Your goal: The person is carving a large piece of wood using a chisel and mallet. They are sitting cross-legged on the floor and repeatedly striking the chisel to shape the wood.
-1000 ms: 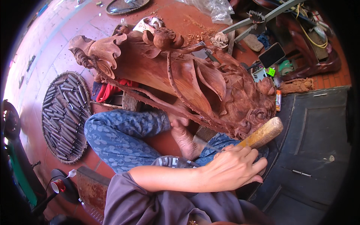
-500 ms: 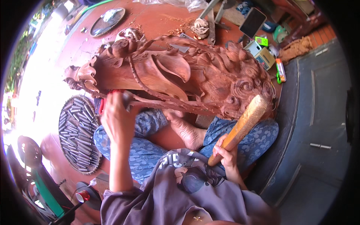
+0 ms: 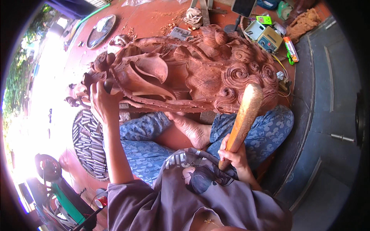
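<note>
A large reddish-brown wood carving (image 3: 200,79), with curls, leaf shapes and branches, lies across in front of my crossed legs. My left hand (image 3: 103,102) is closed at its left part, around a dark, round-ended tool (image 3: 108,85); the rest of that tool is hidden by the fingers and the carving. In my right hand (image 3: 234,154) is a wooden mallet (image 3: 246,111), shaped like a thick club. The fingers wrap its narrow lower end, and its worn, pale head points up in front of the carving's curled right end.
Left of my knee stands a round basket (image 3: 75,154) full of metal carving chisels (image 3: 90,142). A fan (image 3: 48,167) is at lower left. Beyond the carving are a round tray (image 3: 92,40), a beige box device (image 3: 269,39) and wood chips. A dark door panel (image 3: 327,115) borders the right.
My left hand has moved left and up along the carving; the red thing beside it no longer shows. The mallet stands more upright in my right hand. The whole view has shifted slightly.
</note>
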{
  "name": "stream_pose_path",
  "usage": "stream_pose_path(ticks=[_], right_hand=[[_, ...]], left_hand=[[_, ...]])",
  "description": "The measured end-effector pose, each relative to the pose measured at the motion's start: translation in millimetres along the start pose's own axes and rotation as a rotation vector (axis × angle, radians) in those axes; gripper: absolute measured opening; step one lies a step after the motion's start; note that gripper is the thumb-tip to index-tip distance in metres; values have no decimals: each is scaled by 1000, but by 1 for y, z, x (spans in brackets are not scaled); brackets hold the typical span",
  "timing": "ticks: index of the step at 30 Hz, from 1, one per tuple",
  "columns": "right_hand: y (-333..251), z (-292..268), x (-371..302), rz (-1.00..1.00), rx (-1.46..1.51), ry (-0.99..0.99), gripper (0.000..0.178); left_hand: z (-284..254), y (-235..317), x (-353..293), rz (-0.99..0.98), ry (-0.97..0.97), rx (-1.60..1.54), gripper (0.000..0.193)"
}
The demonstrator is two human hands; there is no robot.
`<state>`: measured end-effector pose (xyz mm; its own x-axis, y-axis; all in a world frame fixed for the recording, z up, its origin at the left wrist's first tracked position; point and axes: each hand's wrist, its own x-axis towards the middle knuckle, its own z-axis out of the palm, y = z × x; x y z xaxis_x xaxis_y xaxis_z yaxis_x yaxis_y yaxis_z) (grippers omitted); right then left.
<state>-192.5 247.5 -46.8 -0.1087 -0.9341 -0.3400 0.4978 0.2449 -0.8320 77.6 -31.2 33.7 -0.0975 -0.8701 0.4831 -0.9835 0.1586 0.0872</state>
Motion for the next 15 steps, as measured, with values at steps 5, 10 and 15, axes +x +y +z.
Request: stream_pose_path(ticks=[5, 10, 15], right_hand=[[-32, -1, -13, 171, -425, -264, 24], [-47, 20, -21, 37, -1108, -361, 42], [-14, 44, 2, 116, -1565, -354, 48]], left_hand=[[-13, -31, 4, 70, 20, -5, 42], [-69, -71, -26, -256, -132, -124, 43], [-47, -173, -121, -410, -222, -77, 51]])
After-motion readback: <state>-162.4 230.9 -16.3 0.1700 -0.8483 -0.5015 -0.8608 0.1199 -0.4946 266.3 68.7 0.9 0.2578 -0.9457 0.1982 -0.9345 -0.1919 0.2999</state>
